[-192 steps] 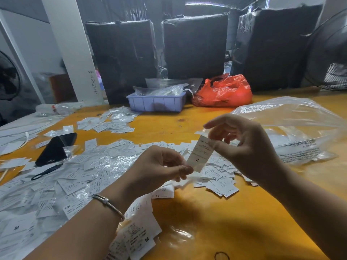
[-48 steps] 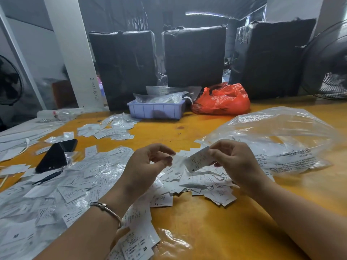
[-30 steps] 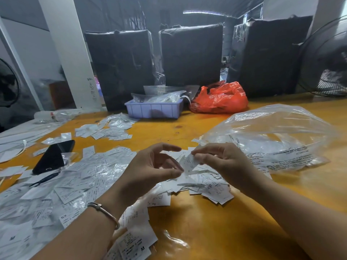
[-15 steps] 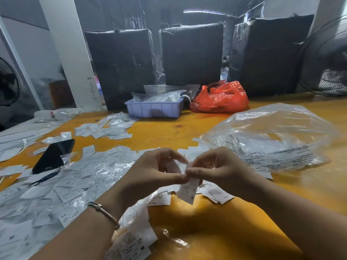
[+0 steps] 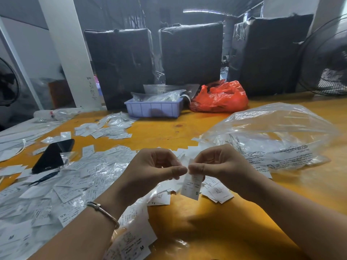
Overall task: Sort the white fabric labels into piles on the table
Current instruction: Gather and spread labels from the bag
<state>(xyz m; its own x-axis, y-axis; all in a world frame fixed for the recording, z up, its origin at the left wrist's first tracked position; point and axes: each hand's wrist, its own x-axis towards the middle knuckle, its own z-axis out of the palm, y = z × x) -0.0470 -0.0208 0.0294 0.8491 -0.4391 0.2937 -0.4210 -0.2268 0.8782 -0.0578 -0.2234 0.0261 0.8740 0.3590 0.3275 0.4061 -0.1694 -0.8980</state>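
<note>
A white fabric label [image 5: 191,185] marked S hangs above the yellow table [image 5: 216,228]. My right hand [image 5: 219,164] pinches its top edge between thumb and fingers. My left hand [image 5: 152,168] is right beside it, thumb tip touching the label's top; its fingers are curled, and whether they pinch the label is hard to tell. Below and behind the hands lies a loose heap of labels [image 5: 216,190]. More labels spread over clear plastic at the left [image 5: 56,190]. A small pile [image 5: 105,129] lies further back, and a stack marked M [image 5: 131,244] is near the front.
A big clear plastic bag [image 5: 277,136] lies at the right. A black phone [image 5: 52,156] and small black snips [image 5: 44,178] rest at the left. A lilac tray [image 5: 154,109] and a red bag [image 5: 219,97] stand at the back before black-wrapped bundles. Fans flank both sides.
My right hand picked a label from the heap and raised it. Both hands came together over the table, and the label now hangs down showing its S.
</note>
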